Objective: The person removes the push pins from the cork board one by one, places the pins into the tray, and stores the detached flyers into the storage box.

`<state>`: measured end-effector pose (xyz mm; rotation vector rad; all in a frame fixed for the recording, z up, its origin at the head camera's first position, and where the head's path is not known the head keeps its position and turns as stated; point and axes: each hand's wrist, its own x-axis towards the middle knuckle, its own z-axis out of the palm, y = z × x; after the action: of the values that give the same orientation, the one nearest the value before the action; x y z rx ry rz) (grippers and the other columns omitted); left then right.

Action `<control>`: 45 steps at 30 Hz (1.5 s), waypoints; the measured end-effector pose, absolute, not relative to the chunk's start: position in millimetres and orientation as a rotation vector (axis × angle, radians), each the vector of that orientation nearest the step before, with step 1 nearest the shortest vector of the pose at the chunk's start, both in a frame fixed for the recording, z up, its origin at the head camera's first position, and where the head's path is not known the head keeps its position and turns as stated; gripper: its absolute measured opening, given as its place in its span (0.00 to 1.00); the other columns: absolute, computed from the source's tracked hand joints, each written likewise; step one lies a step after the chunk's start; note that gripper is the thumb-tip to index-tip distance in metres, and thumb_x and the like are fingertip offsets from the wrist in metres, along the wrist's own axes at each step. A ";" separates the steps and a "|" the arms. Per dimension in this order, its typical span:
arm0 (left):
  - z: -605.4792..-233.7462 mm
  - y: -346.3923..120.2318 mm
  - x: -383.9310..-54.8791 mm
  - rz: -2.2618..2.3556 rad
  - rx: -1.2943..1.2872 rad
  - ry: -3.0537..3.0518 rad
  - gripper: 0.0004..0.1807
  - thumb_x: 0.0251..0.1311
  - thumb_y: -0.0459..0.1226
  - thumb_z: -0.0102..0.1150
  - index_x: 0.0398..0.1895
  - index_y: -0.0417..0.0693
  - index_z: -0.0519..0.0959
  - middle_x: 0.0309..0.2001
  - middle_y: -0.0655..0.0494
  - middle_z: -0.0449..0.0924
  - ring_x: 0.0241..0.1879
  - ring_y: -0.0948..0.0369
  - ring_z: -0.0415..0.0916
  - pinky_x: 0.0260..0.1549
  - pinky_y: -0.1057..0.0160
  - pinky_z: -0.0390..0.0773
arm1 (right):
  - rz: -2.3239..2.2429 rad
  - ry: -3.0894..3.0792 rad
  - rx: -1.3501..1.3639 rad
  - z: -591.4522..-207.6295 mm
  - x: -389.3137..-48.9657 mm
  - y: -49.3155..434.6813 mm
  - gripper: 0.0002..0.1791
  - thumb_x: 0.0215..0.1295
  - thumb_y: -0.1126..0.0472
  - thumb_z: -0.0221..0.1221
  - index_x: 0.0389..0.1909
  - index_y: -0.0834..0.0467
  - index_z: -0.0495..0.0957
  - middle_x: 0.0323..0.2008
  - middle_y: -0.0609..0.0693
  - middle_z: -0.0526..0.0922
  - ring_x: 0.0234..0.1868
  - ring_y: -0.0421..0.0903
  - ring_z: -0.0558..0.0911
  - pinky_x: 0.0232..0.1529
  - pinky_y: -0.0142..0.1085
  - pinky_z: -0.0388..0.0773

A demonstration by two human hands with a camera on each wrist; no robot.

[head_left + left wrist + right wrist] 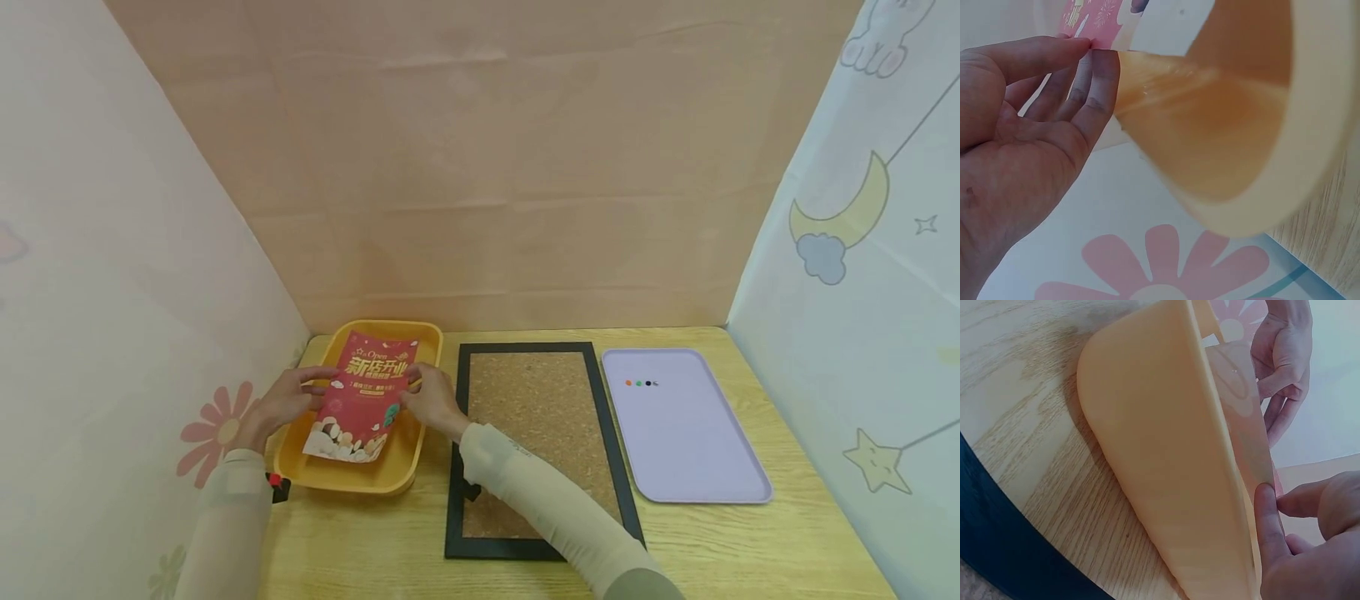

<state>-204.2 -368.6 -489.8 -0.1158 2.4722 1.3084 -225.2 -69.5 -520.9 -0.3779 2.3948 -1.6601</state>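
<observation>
A red printed flyer [367, 400] with gold lettering slants over the yellow plastic basin [300, 467]. My left hand [283, 402] pinches the flyer's left edge between thumb and fingers, as the left wrist view shows with the hand [1035, 119] beside the basin's rim. On the opposite side my right hand [435, 400] pinches the right edge, thumb and forefinger meeting on the paper in the right wrist view. The flyer's lower end reaches over the inside of the basin, whose floor is partly hidden by it.
A cork board [536, 450] in a black frame [543, 548] lies right of the basin, under my right forearm. Farther right is a lilac tray [690, 442] with several small coloured dots near its top left. Patterned walls [855, 350] border the wooden table [360, 542].
</observation>
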 end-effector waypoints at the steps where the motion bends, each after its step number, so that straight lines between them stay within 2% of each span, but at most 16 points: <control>1: -490.8 -368.8 -204.4 1.308 -0.121 2.474 0.35 0.79 0.31 0.62 0.86 0.43 0.69 0.80 0.30 0.70 0.68 0.36 0.84 0.62 0.45 0.92 | -1.656 2.398 -0.381 -521.4 -225.2 -69.5 0.23 0.78 0.66 0.69 0.70 0.64 0.82 0.60 0.58 0.86 0.52 0.46 0.91 0.43 0.35 0.93; 9: -496.6 -372.9 -205.5 1.279 -0.100 2.494 0.34 0.78 0.30 0.64 0.85 0.39 0.69 0.80 0.29 0.71 0.72 0.33 0.82 0.64 0.45 0.92 | -1.638 2.399 -0.403 -524.6 -224.8 -69.1 0.23 0.78 0.66 0.69 0.71 0.65 0.81 0.60 0.60 0.85 0.52 0.47 0.90 0.44 0.35 0.93; 26: -498.1 -373.7 -204.8 1.254 -0.116 2.517 0.34 0.76 0.27 0.63 0.83 0.36 0.70 0.79 0.28 0.72 0.71 0.32 0.82 0.64 0.43 0.91 | -1.624 2.386 -0.400 -524.4 -226.3 -69.3 0.25 0.76 0.68 0.69 0.71 0.65 0.80 0.60 0.61 0.85 0.50 0.46 0.90 0.42 0.34 0.92; 34: -495.6 -373.7 -205.3 1.247 -0.045 2.553 0.33 0.71 0.21 0.61 0.80 0.27 0.71 0.79 0.24 0.70 0.73 0.31 0.80 0.60 0.50 0.93 | -1.612 2.364 -0.419 -525.8 -227.2 -70.2 0.29 0.76 0.70 0.68 0.75 0.68 0.76 0.63 0.64 0.84 0.48 0.45 0.90 0.41 0.34 0.92; 40: -494.2 -371.7 -204.3 1.240 -0.082 2.550 0.35 0.74 0.23 0.62 0.83 0.31 0.68 0.81 0.27 0.69 0.74 0.32 0.80 0.65 0.47 0.91 | -1.538 2.414 -0.461 -525.6 -227.7 -70.5 0.32 0.77 0.67 0.70 0.78 0.65 0.74 0.74 0.66 0.79 0.42 0.41 0.85 0.36 0.31 0.86; 45: -494.8 -370.3 -202.0 1.212 -0.099 2.568 0.36 0.79 0.31 0.65 0.86 0.36 0.66 0.82 0.30 0.69 0.73 0.33 0.80 0.70 0.43 0.87 | -1.530 2.404 -0.447 -525.5 -227.5 -70.8 0.34 0.77 0.63 0.72 0.80 0.61 0.73 0.75 0.65 0.79 0.42 0.41 0.83 0.37 0.32 0.86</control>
<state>-202.0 -370.3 -494.8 -0.0993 2.5678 1.2124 -227.5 -70.8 -525.5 -0.4475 2.4043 -1.5296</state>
